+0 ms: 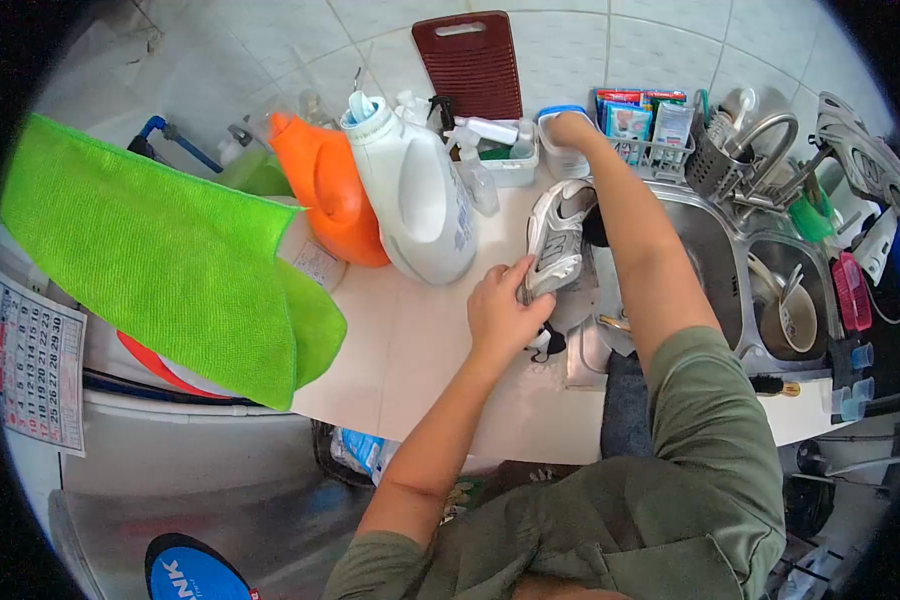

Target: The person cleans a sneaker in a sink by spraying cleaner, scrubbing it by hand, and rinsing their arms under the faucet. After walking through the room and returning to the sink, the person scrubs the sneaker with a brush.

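My left hand point(508, 308) is closed around the heel end of a grey and white sneaker point(560, 238), holding it tilted over the counter beside the sink. My right hand point(570, 130) reaches forward to a white plastic tub with a blue rim point(564, 158) by the wall; its fingers dip inside and are hidden, so I cannot tell what they hold. A small black and white object point(544, 343) lies just below my left hand. Behind the sneaker, a dark rounded thing point(595, 228) is partly covered by my right arm.
A white detergent jug point(420, 200) and an orange jug point(330, 190) stand left of the sneaker. A green cloth point(170, 260) hangs further left. On the right are the steel sink point(705, 260) with a bowl point(792, 318) and a brush point(776, 386).
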A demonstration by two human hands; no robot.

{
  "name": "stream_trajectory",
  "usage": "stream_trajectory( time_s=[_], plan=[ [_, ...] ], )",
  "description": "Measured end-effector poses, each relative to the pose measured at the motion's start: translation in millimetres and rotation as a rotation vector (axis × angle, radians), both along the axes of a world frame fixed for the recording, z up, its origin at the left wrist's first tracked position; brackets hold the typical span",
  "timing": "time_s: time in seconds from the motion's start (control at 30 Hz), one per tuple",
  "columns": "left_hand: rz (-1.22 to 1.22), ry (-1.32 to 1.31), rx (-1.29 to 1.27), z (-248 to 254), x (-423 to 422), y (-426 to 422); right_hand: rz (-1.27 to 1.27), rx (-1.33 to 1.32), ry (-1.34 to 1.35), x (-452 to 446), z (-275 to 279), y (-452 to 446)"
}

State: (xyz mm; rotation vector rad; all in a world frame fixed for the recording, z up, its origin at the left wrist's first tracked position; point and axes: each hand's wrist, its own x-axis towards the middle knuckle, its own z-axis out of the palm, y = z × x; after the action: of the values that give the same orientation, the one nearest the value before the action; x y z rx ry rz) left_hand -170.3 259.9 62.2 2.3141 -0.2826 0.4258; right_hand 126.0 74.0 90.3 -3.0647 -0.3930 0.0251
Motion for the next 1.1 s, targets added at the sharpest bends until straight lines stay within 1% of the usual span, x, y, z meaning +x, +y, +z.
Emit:
stream_trajectory(
  time_s=[0.03, 0.1, 0.13, 0.17, 0.2, 0.23, 0.27, 0.33, 0.37, 0.43, 0.47, 0.5, 0.53, 0.6, 0.63, 0.67, 0.7, 0.77, 0.8, 0.87, 0.9, 0.93, 0.97, 1.0, 1.03, 1.07, 1.1],
  plan=[
    [0.000, -0.006, 0.001, 1, 2, 1, 0.000, 0.001, -0.006, 1, 3, -4],
    [0.014, 0.014, 0.010, 1, 1, 0, -0.322, 1.754, 0.387, -6, 9, -18],
    [0.010, 0.018, 0.008, 1, 0, 0, -0.229, 1.937, 0.495, -14, 17, -27],
    [0.019, 0.091, -0.032, 2, 0, 1, -0.238, 1.935, 0.493, -23, 22, -33],
    [0.026, 0.165, -0.074, 3, 1, 1, -0.119, 2.142, 0.572, -42, 31, -38],
    [0.019, 0.176, -0.078, 1, 3, 2, 0.008, 2.344, 0.649, -64, 40, -42],
    [0.034, 0.237, -0.122, -3, 8, 4, -0.013, 2.344, 0.646, -88, 50, -46],
    [0.061, 0.353, -0.239, -5, 15, 9, 0.212, 2.406, 0.697, -138, 58, -51],
    [0.076, 0.417, -0.311, -7, 15, 12, 0.164, 2.418, 0.708, -163, 51, -51],
    [0.045, 0.516, -0.427, -9, 21, 17, 0.414, 2.348, 0.840, -207, 36, -47],
    [0.045, 0.529, -0.424, -8, 20, 16, 0.258, 2.210, 0.726, -230, 28, -38],
    [0.028, 0.513, -0.458, -7, 17, 15, 0.095, 2.117, 0.668, -251, 19, -25],
    [0.006, 0.485, -0.493, -5, 18, 14, -0.024, 2.043, 0.577, -272, 15, -7],
    [0.002, 0.444, -0.467, -13, 20, 11, -0.202, 1.786, 0.450, -283, -11, 24],
    [0.000, 0.398, -0.446, -17, 21, 9, -0.153, 1.567, 0.345, -281, -24, 35],
    [-0.008, 0.399, -0.437, -20, 20, 7, -0.159, 1.383, 0.300, -282, -24, 49],
    [-0.021, 0.389, -0.453, -22, 19, 5, -0.176, 1.171, 0.338, -277, -21, 58],
    [-0.039, 0.375, -0.457, -19, 19, 5, -0.138, 0.767, 0.167, -251, -35, 68],
    [-0.029, 0.422, -0.431, -18, 17, 7, -0.145, 0.780, 0.168, -235, -53, 67],
    [-0.023, 0.458, -0.394, -11, 16, 7, -0.167, 0.910, -0.322, -196, -94, 66],
    [-0.028, 0.452, -0.393, -8, 12, 4, -0.171, 0.918, -0.324, -185, -114, 72],
    [-0.031, 0.448, -0.393, -8, 9, 3, -0.199, 0.903, -0.480, -176, -135, 80],
    [-0.030, 0.452, -0.383, -12, 11, 5, -0.229, 0.884, -0.634, -172, -144, 87],
    [-0.042, 0.409, -0.518, -20, 15, 9, -0.196, 0.477, 0.013, -225, -72, 89],
    [-0.057, 0.359, -0.658, -22, 21, 11, -0.087, 0.740, 0.197, -259, -31, 79],
    [-0.062, 0.350, -0.659, -18, 24, 8, -0.039, 0.752, 0.233, -267, -25, 72],
    [-0.068, 0.357, -0.602, -15, 18, 6, 0.008, 0.766, 0.280, -272, -25, 68]
  ],
)
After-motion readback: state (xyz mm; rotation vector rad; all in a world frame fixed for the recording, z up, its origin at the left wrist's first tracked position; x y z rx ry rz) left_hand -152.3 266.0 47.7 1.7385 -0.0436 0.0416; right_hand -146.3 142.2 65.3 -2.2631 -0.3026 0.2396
